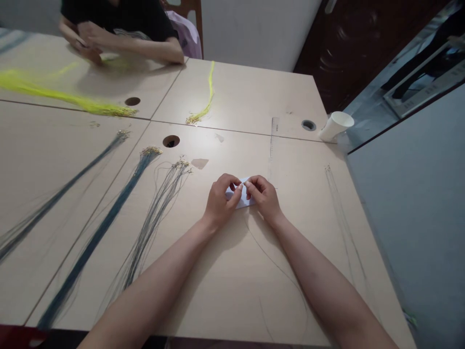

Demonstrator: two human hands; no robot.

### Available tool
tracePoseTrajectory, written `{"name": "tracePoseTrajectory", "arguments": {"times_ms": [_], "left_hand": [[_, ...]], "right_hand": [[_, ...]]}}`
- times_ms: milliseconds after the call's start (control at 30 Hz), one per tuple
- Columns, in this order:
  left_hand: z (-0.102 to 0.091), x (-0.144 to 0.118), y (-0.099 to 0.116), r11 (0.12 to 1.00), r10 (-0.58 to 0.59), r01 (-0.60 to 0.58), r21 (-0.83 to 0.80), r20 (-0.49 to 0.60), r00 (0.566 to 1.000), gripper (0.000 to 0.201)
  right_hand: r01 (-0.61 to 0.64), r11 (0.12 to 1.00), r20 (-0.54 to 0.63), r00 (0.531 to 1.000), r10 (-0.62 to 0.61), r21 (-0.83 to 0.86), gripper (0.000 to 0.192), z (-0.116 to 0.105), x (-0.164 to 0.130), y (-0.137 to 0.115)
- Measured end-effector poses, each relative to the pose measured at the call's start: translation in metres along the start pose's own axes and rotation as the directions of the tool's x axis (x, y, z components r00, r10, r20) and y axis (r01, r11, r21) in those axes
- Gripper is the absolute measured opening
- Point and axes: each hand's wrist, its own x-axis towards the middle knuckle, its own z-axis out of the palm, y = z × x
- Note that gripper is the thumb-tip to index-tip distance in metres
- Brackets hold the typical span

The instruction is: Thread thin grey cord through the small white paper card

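Over a small white paper (244, 200), my left hand (221, 199) and my right hand (266, 198) meet with thumb and forefinger pinched, fingertips almost touching. A thin dark cord (271, 259) hangs from between them and curves across the table toward my right forearm. Both pinches appear to be on its end; a tiny pale bit shows at the fingertips, too small to name. Left of my hands lies a loose bundle of grey cords (154, 213) with gold-coloured metal ends. Beside it is a thicker dark blue-green bundle (109, 223).
Another dark bundle (72, 186) and yellow cords (72, 98) lie farther left, a small yellow bunch (209, 99) ahead. A clear ruler (272, 138), white cup (336, 126) and a few cords (339, 213) are rightward. A co-worker's arms (127, 44) rest across the table (218, 286).
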Motion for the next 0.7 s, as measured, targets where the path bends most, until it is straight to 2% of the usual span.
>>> {"name": "tracePoseTrajectory", "arguments": {"times_ms": [300,700], "left_hand": [[0.0005,-0.0002,-0.0008,1.000,0.015,-0.016,-0.025,-0.042,0.999,0.006],[0.0007,0.0009,-0.0036,0.999,0.043,-0.044,-0.028,-0.041,0.998,0.010]], "right_hand": [[-0.014,0.999,0.008,1.000,0.015,-0.034,0.014,-0.0004,-0.0003,-0.0014],[-0.027,0.998,0.000,1.000,0.027,-0.059,0.016,-0.0001,0.0003,-0.0012]]}}
